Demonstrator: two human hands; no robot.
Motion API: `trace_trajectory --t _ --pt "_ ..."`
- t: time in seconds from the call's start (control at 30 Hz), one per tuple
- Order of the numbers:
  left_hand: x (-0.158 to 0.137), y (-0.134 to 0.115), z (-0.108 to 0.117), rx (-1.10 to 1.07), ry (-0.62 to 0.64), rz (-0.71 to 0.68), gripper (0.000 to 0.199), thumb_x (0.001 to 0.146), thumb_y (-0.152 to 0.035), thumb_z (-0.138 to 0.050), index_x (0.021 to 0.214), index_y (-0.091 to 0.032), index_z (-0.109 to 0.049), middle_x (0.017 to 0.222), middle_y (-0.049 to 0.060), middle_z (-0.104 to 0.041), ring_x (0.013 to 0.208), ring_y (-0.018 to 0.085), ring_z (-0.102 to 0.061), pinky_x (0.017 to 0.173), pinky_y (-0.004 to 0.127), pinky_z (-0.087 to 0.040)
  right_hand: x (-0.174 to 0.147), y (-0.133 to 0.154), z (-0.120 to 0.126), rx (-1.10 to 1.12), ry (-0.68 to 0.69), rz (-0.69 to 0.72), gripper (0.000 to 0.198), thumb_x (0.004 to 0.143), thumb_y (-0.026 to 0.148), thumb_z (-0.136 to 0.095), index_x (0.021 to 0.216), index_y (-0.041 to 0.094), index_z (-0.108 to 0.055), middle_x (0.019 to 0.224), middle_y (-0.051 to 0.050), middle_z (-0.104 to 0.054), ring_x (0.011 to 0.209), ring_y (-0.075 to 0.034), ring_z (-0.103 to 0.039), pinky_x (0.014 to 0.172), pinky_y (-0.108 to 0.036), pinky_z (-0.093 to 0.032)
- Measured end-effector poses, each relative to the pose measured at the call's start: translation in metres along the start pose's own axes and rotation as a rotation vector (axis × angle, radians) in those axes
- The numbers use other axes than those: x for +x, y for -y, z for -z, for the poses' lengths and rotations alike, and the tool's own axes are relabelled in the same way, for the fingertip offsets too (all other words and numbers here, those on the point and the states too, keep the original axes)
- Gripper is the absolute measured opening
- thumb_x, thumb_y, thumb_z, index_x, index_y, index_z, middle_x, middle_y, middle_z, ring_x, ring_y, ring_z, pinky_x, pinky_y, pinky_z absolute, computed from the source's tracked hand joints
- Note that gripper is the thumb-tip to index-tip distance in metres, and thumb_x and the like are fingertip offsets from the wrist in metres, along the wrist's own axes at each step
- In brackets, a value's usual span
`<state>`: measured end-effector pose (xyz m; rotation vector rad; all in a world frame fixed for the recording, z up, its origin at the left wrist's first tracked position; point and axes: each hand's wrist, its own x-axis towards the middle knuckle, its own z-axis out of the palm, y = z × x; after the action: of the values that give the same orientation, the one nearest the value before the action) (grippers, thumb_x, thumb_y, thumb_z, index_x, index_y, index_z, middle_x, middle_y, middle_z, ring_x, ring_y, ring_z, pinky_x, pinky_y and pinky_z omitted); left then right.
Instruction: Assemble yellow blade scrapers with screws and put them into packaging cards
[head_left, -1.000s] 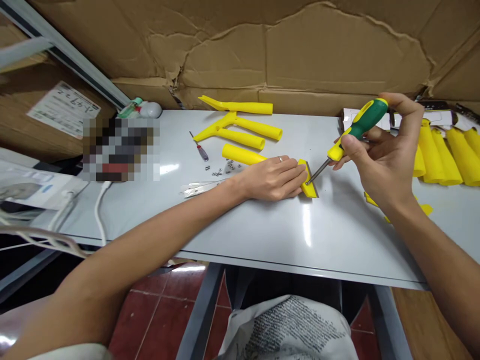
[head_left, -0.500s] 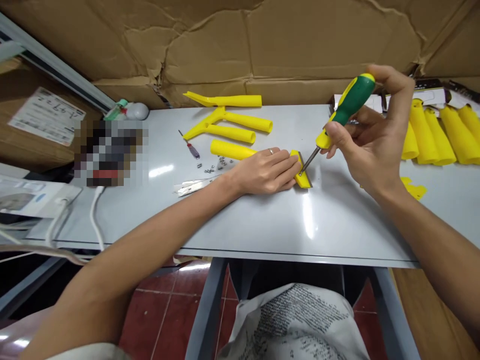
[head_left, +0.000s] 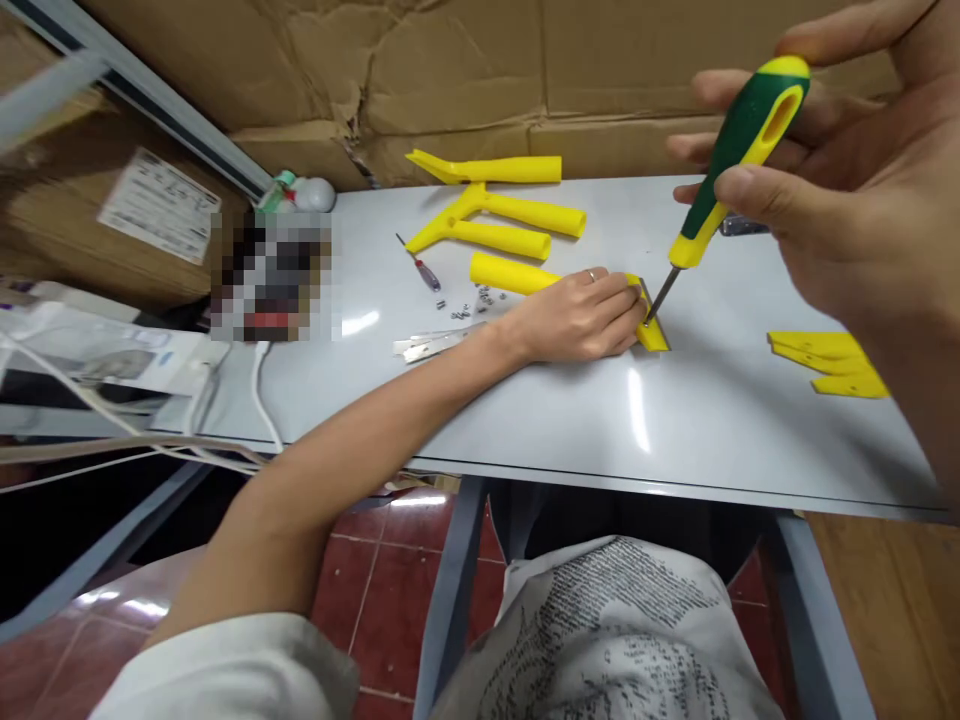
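My left hand point(head_left: 577, 318) is closed over a yellow plastic scraper point(head_left: 511, 274), pressing it flat on the table. The scraper's handle sticks out to the left, and its wide head with a thin metal blade edge shows past my fingers. In my right hand point(head_left: 862, 185) is a screwdriver point(head_left: 731, 165) with a green and yellow handle, gripped between thumb and fingers. Its shaft slants down to the left, with the tip on the scraper's head. Left of my left hand lie several small screws point(head_left: 463, 311) and a few flat metal blades point(head_left: 437, 343).
Several yellow scraper handles point(head_left: 517, 240) lie behind my left hand, near a small screwdriver point(head_left: 427, 274). More yellow pieces point(head_left: 825, 348) sit at right. A cardboard wall point(head_left: 450, 80) backs the table point(head_left: 525, 430). White cables point(head_left: 266, 400) hang at the left.
The view has shifted, so the table things appear further right. My right hand's fingers have opened out and turned around the screwdriver's handle; its tip stays on the scraper's head. My left hand keeps its hold.
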<state>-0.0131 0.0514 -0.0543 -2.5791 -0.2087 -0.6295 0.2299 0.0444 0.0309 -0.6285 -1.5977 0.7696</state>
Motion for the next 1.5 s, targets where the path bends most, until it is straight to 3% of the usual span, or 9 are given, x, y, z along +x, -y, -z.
trace_trajectory --t 0.13,0.27,0.37,0.53,0.77,1.07,1.2,1.3,1.5 --pt "0.001 -0.003 0.002 0.214 -0.151 -0.087 0.032 0.118 -0.024 -0.052 0.112 -0.005 -0.077 0.103 0.014 -0.084 0.091 0.022 -0.076 0.074 0.035 -0.058 0.024 -0.041 0.013 0.012 -0.089 0.075 0.095 0.030 0.043 -0.120 0.106 0.033 -0.064 0.094 0.008 -0.077 0.079 -0.021 -0.081 0.061 -0.036 -0.074" --pt "0.004 -0.005 0.005 0.233 -0.153 -0.073 0.032 0.119 -0.024 -0.051 0.108 -0.009 -0.077 0.099 0.010 -0.082 0.089 0.020 -0.074 0.075 0.034 -0.055 0.016 -0.071 0.026 -0.037 -0.179 0.257 0.072 0.062 0.074 -0.105 0.116 0.035 -0.080 0.101 0.005 -0.078 0.062 -0.006 -0.066 0.046 -0.022 -0.053" --pt "0.004 -0.004 0.003 0.229 -0.147 -0.060 0.035 0.119 -0.023 -0.048 0.105 -0.010 -0.077 0.100 0.011 -0.082 0.086 0.020 -0.073 0.073 0.034 -0.054 0.009 -0.076 0.031 0.079 -0.176 0.237 0.071 0.060 0.080 -0.103 0.114 0.038 -0.085 0.082 0.002 -0.073 0.056 -0.012 -0.064 0.037 -0.024 -0.046" --pt "0.000 -0.002 0.003 0.206 -0.120 -0.068 0.034 0.119 -0.026 -0.050 0.110 -0.007 -0.076 0.105 0.015 -0.083 0.087 0.022 -0.074 0.072 0.036 -0.058 0.005 -0.060 0.023 0.172 -0.123 0.209 0.060 0.057 0.055 -0.112 0.107 0.046 -0.080 0.091 0.005 -0.083 0.086 -0.025 -0.084 0.073 -0.044 -0.077" --pt "-0.006 0.002 -0.002 0.010 0.096 0.041 0.046 0.121 -0.028 -0.034 0.118 -0.013 -0.077 0.108 0.013 -0.080 0.097 0.028 -0.079 0.077 0.047 -0.064 -0.012 -0.028 0.014 0.148 -0.010 0.090 0.033 0.091 0.058 -0.093 0.120 0.050 -0.080 0.108 0.012 -0.084 0.109 -0.019 -0.085 0.089 -0.039 -0.079" --pt "-0.011 0.001 -0.005 -0.036 0.080 0.057 0.039 0.120 -0.028 -0.040 0.123 -0.013 -0.076 0.121 0.015 -0.080 0.103 0.028 -0.080 0.080 0.050 -0.066 -0.003 -0.041 0.013 -0.098 -0.022 0.391 0.034 0.098 0.071 -0.079 0.131 0.061 -0.078 0.113 0.008 -0.074 0.081 -0.008 -0.074 0.057 -0.012 -0.062" --pt "-0.014 0.001 -0.010 -0.049 0.075 0.075 0.038 0.120 -0.030 -0.040 0.127 -0.013 -0.074 0.118 0.014 -0.079 0.105 0.029 -0.080 0.081 0.051 -0.066 -0.012 -0.039 0.014 -0.147 0.010 0.339 0.039 0.099 0.057 -0.083 0.136 0.062 -0.072 0.139 0.017 -0.067 0.107 -0.010 -0.081 0.087 -0.025 -0.071" --pt "-0.014 0.002 -0.010 0.006 0.046 0.049 0.036 0.120 -0.030 -0.042 0.125 -0.013 -0.073 0.119 0.014 -0.079 0.102 0.027 -0.080 0.079 0.048 -0.066 -0.017 -0.039 0.015 -0.015 -0.059 0.314 0.044 0.088 0.051 -0.096 0.124 0.053 -0.070 0.131 0.019 -0.065 0.111 -0.012 -0.085 0.100 -0.036 -0.073" --pt "-0.012 0.003 -0.006 -0.009 0.068 0.046 0.039 0.121 -0.031 -0.038 0.125 -0.014 -0.073 0.119 0.012 -0.079 0.101 0.025 -0.079 0.080 0.046 -0.065 -0.014 -0.039 0.009 0.075 -0.177 0.170 0.027 0.092 0.068 -0.088 0.112 0.052 -0.083 0.107 0.011 -0.072 0.081 -0.005 -0.077 0.061 -0.016 -0.065"
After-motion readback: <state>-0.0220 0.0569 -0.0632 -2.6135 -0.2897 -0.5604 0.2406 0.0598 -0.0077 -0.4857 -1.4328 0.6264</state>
